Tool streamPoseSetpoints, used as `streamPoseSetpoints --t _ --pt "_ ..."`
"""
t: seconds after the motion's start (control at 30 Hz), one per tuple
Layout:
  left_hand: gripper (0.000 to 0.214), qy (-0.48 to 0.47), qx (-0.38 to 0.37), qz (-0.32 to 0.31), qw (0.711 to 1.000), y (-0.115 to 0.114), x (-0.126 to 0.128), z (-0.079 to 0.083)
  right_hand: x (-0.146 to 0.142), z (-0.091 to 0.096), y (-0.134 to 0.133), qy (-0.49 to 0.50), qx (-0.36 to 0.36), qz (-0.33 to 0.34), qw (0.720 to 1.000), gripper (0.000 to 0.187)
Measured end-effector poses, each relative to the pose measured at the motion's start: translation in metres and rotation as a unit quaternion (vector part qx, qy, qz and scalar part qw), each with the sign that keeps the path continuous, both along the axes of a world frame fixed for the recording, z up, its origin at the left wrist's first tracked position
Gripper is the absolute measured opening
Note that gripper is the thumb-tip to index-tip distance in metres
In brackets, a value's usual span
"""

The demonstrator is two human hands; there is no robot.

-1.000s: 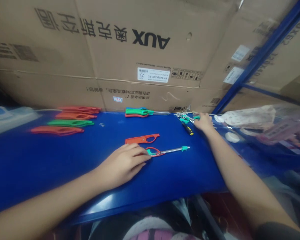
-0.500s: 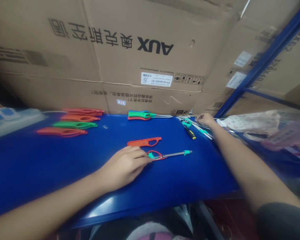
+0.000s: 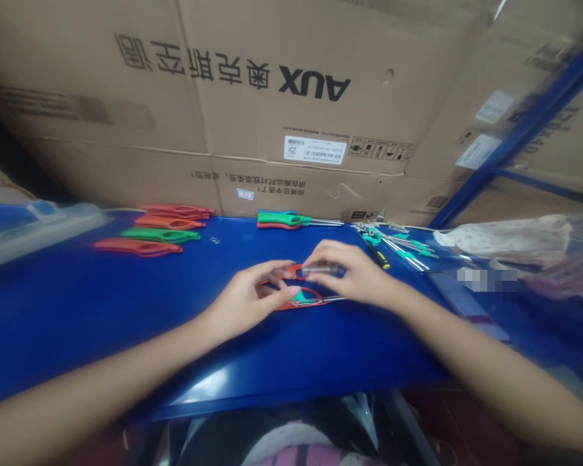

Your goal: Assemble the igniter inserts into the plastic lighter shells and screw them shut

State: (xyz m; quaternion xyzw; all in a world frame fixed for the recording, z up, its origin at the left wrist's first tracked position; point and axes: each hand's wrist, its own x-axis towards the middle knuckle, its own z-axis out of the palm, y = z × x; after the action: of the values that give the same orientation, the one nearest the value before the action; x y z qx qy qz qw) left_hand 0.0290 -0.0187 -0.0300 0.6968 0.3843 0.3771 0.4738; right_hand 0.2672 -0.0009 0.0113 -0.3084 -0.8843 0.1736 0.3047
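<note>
On the blue table top point(image 3: 126, 304), a red lighter half point(image 3: 305, 299) with a teal trigger and a thin metal tube point(image 3: 334, 298) lies at the middle. My left hand point(image 3: 250, 301) has its fingers curled, with the fingertips pressed on the rear end of this half. My right hand point(image 3: 352, 275) hovers just over the tube and pinches a small dark metal part point(image 3: 320, 267) between thumb and forefinger. A second red shell half point(image 3: 287, 272) lies just behind, mostly hidden by both hands.
Red and green shell halves point(image 3: 148, 238) lie in a row at the back left. A green and red lighter point(image 3: 284, 220) rests against the cardboard boxes point(image 3: 272, 116). Metal tubes with teal tips point(image 3: 401, 246) and a yellow-black screwdriver point(image 3: 381, 257) lie at the back right, beside a plastic bag point(image 3: 505, 236).
My right hand came back from the pile of tubes at the back right to the middle, now pinching a small metal part. My left hand stayed on the red lighter half.
</note>
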Motion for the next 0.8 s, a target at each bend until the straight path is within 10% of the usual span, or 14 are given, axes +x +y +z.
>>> streamPoseSetpoints --t 0.23,0.4,0.8 --pt "0.033 0.012 -0.065 -0.090 0.994 -0.001 -0.003 0.008 -0.033 -0.017 -0.031 0.044 -0.087 0.008 0.995 0.021" --pt "0.036 0.036 -0.071 -0.026 0.997 0.008 -0.010 0.014 -0.023 -0.031 -0.019 0.087 -0.122 -0.087 0.985 0.053" --pt "0.046 -0.031 -0.148 -0.016 0.988 0.013 -0.014 0.011 -0.017 -0.038 -0.018 -0.067 -0.114 -0.013 0.991 0.003"
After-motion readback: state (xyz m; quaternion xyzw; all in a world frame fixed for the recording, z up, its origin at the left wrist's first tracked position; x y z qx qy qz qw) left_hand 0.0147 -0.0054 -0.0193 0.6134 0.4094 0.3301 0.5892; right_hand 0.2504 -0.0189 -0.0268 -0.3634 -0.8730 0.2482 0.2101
